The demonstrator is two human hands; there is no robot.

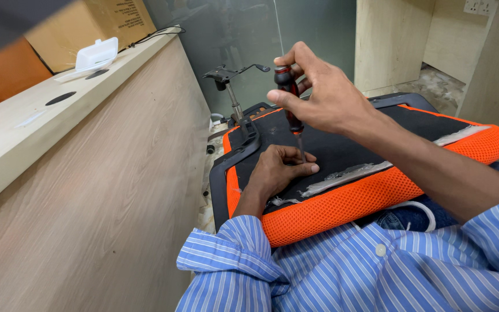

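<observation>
Wood-panel counter (88,190) left of upturned orange seat cushion (342,202); narrow floor gap between. Right hand (324,95) grips screwdriver (290,95) upright over cushion; left hand (278,170) pinches its tip. Cardboard box (88,23) behind counter.

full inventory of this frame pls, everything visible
seat cushion: 1, orange mesh edge with black underside, on the person's lap
screwdriver: 1, red and black handle, upright, tip down on the black underside
black frame: 1, black plastic, along the cushion's left edge
chair mechanism: 1, black and metal, on the floor behind the cushion
wooden counter: 1, light wood, on the left
white box: 1, white, on the counter top
cardboard box: 1, brown, behind the counter
shirt: 1, blue and white stripes, bottom
left hand: 1, on the black underside, fingers by the screwdriver tip
right hand: 1, gripping the screwdriver handle
</observation>
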